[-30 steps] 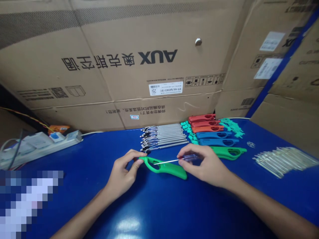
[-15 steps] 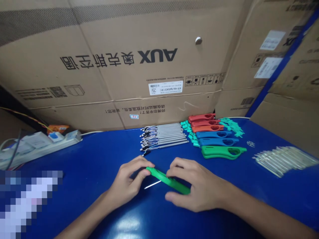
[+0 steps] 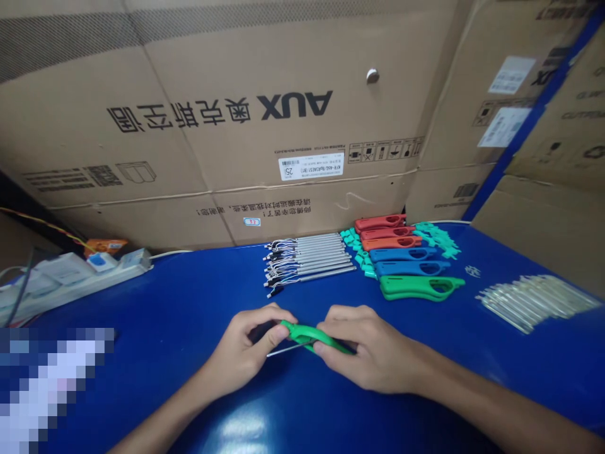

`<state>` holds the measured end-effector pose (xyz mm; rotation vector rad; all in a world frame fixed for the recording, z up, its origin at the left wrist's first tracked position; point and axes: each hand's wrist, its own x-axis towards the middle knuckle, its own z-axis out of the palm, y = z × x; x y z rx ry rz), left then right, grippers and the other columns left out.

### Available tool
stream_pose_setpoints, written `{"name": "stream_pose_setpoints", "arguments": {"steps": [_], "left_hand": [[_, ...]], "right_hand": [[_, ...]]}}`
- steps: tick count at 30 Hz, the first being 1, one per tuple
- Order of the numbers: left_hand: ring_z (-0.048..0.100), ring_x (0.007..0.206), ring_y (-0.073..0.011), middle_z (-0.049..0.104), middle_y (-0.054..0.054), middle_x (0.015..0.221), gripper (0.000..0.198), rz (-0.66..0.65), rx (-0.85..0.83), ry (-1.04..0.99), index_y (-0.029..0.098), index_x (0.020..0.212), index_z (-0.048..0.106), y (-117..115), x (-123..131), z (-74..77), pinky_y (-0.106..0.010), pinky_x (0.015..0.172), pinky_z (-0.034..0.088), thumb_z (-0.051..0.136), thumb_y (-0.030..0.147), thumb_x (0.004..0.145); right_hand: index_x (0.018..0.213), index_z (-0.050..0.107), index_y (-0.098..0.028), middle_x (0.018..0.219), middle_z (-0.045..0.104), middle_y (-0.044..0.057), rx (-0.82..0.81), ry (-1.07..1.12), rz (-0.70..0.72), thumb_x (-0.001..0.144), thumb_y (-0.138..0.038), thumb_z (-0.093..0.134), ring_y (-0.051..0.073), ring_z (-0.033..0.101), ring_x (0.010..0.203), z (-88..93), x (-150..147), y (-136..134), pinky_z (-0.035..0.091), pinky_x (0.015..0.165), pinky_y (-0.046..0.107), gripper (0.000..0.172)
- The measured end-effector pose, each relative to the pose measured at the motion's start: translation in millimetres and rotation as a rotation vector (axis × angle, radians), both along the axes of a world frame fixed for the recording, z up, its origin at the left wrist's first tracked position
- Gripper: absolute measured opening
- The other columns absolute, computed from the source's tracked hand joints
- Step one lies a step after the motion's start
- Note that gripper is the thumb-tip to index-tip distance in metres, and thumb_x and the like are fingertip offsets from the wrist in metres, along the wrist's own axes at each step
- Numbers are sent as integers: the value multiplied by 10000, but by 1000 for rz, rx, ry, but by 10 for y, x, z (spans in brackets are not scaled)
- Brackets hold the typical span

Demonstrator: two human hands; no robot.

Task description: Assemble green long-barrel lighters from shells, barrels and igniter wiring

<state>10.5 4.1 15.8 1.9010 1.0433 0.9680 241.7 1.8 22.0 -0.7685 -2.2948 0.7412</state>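
Observation:
A green plastic handle shell point(image 3: 306, 334) is held between both my hands just above the blue table point(image 3: 189, 296). My left hand point(image 3: 246, 350) pinches its left tip with thumb and fingers. My right hand point(image 3: 366, 353) is closed over its right half, hiding that end. A thin metal rod point(image 3: 283, 349) sticks out to the left beneath the shell, between my hands.
Behind lie a row of metal rods with wires point(image 3: 307, 261), a stack of red, blue and green shells point(image 3: 406, 255), small teal clips point(image 3: 437, 239) and clear tubes point(image 3: 534, 299) at right. A power strip point(image 3: 70, 277) lies at left. Cardboard boxes point(image 3: 265, 120) wall the back.
The screwdriver-like rod that my right hand held over the shell is now under it. Both hands drew the shell nearer to me and closed around it.

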Motion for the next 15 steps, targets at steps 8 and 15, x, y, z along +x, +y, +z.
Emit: {"name": "stream_pose_setpoints", "arguments": {"steps": [8, 15], "left_hand": [[656, 728, -232, 735, -127, 753, 551, -166, -452, -298, 134, 897, 733, 5, 16, -20, -339, 716, 487, 466, 615, 920], [621, 820, -215, 716, -98, 941, 482, -281, -374, -204, 176, 1105, 694, -234, 288, -96, -319, 753, 494, 663, 568, 827]], "right_hand": [[733, 670, -162, 629, 461, -26, -124, 207, -43, 935, -238, 533, 98, 430, 588, 88, 14, 31, 330, 539, 236, 256], [840, 688, -168, 759, 563, 7, -298, 364, -88, 902, -418, 602, 136, 518, 718, 37, -127, -5, 432, 647, 262, 272]]}}
